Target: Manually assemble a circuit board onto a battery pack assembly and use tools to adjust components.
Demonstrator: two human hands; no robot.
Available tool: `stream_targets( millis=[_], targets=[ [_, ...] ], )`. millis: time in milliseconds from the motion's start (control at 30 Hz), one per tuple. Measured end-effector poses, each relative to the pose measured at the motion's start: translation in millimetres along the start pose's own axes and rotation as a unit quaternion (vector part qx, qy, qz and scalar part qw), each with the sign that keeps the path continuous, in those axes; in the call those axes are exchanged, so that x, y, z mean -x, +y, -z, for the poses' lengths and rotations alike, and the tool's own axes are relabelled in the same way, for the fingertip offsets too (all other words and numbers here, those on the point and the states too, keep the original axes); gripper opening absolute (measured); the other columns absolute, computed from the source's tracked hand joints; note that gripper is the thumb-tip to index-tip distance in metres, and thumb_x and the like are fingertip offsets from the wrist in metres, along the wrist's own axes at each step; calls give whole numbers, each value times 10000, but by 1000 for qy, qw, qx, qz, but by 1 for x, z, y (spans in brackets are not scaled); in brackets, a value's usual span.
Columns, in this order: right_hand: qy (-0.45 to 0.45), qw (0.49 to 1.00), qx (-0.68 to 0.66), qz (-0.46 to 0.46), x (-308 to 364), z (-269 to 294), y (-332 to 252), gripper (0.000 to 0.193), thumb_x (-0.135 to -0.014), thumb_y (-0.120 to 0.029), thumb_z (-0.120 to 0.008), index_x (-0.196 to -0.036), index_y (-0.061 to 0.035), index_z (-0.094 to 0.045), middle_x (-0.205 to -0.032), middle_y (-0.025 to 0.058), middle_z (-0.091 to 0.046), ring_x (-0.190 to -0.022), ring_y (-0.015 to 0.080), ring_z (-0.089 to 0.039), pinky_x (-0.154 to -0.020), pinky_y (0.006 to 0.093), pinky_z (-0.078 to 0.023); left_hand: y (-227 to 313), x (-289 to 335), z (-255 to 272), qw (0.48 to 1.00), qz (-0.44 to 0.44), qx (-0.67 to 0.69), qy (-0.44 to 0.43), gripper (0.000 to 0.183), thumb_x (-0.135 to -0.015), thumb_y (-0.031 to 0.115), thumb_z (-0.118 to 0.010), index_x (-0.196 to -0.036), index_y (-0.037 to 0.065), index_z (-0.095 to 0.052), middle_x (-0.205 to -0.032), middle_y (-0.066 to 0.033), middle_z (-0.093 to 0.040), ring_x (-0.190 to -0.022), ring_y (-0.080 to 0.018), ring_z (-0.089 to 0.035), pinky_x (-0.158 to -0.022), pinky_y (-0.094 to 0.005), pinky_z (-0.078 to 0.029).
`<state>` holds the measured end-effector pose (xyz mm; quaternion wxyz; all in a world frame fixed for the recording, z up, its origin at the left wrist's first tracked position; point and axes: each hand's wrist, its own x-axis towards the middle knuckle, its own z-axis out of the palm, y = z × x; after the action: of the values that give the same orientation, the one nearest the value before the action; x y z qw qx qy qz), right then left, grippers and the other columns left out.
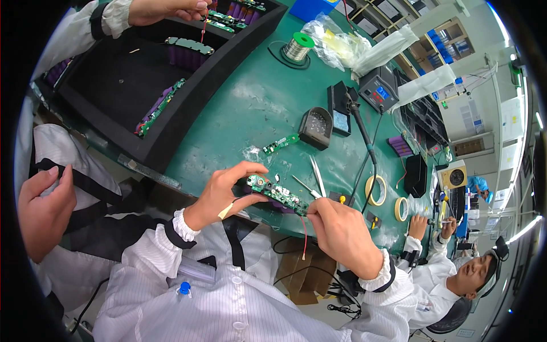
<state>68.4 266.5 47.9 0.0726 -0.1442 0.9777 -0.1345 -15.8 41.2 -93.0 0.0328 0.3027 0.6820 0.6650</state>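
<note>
A bright workshop with shelves and equipment along its far right surrounds a green-topped workbench [239, 102], with a deep black foam tray [171, 126] on its left. At the bench's near edge, between the wearer's two hands, is a long, narrow green circuit board with purple cells beneath [279, 192]. Its long axis runs from far left to near right, slanting across the wearer's front. The left hand [219, 196] grasps its left end between thumb and forefinger; the right hand [347, 235] pinches its right end, though whether those fingertips press on the board's edge or the wire's root cannot be told. A thin red wire [305, 236] hangs from that right end toward the near side, so the right hand is the nearer one to it. Just beyond the board lie silver metal tweezers [318, 175] and, to their left, a loose green circuit strip [279, 144]. A black-handled soldering iron [359, 119] stands farther off to the right.
</note>
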Motion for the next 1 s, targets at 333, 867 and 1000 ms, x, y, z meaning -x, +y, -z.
stream_targets(
  millis=[333, 867, 1000],
  targets=[
    [388, 900, -13, -197, 48, 121, 185, 94, -962, -91, -655, -967, 2, -670, -778, 58, -708, -643, 111, -648, -587, 257, -509, 0, 3, -2, 997, 55, -34, 32, 500, -737, -11, -846, -1184, 28, -627, -1014, -110, -749, -968, -201, -730, -861, -313, -556],
    [372, 792, 145, -463, 142, 64, 461, 216, -891, -177, -645, -1077, -132, -746, -931, 89, -774, -733, 259, -748, -728, 396, -574, -5, 3, -8, 998, 52, -24, 22, 515, -734, -7, -865, -1189, 32, -625, -998, -94, -749, -944, -190, -732, -848, -305, -559],
    [452, 814, 57, -361, 103, 79, 413, 245, -989, -274, -639, -1046, -51, -720, -838, 78, -770, -601, 150, -719, -547, 292, -526, -4, 4, -4, 998, 61, -23, 15, 519, -735, 2, -866, -1197, 25, -629, -1019, -100, -750, -960, -185, -727, -868, -305, -552]
  ],
)
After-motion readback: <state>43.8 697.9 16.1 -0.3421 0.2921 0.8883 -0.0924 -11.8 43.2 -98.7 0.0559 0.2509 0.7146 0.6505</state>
